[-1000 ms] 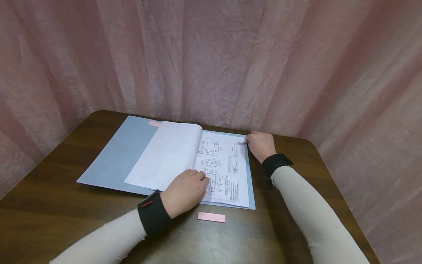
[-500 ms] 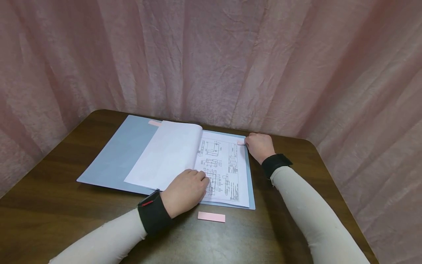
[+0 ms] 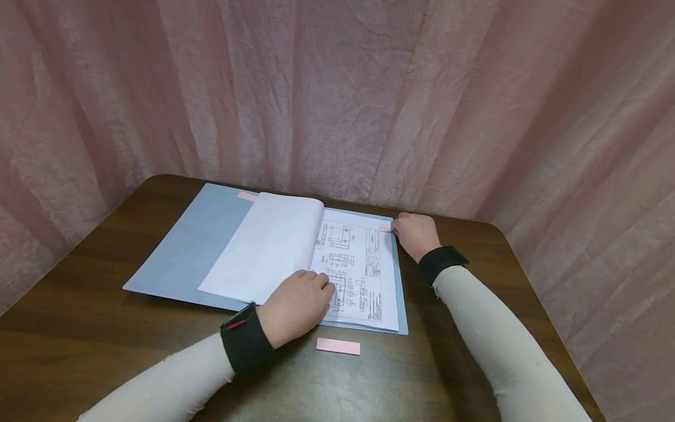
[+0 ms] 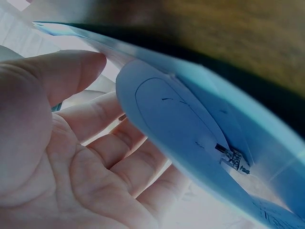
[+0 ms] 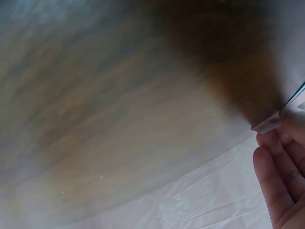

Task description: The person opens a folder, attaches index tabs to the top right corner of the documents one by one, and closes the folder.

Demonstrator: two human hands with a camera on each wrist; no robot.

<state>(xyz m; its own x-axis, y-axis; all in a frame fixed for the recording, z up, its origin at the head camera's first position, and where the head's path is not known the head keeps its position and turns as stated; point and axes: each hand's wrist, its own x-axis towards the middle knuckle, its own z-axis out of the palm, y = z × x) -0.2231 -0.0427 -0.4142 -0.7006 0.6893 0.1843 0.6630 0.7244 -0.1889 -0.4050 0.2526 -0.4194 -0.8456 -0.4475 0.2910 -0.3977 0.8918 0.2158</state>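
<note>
A light blue folder [image 3: 174, 258] lies open on the table, with a turned-over white page [image 3: 261, 246] on its left side. On the right side is a sheet with technical drawings [image 3: 377, 293]. My left hand [image 3: 297, 306] rests on that sheet near the fold; the left wrist view has its fingers loosely bent beside the curving paper [image 4: 162, 109]. At the sheet's far right corner my right hand [image 3: 416, 234] pinches a pink sticky note strip [image 3: 385, 228]. In the right wrist view, the strip's end [image 5: 267, 125] pokes out past the thumb and fingertip.
A pad of pink sticky notes [image 3: 338, 347] lies on the wooden table [image 3: 401, 381] in front of the folder. Another pink strip [image 3: 246, 197] shows at the top of the turned page. A pink curtain [image 3: 337, 99] hangs behind the table.
My right hand has shifted very slightly at the sheet's corner, and more of the pink strip shows beside it. My left hand stays in place.
</note>
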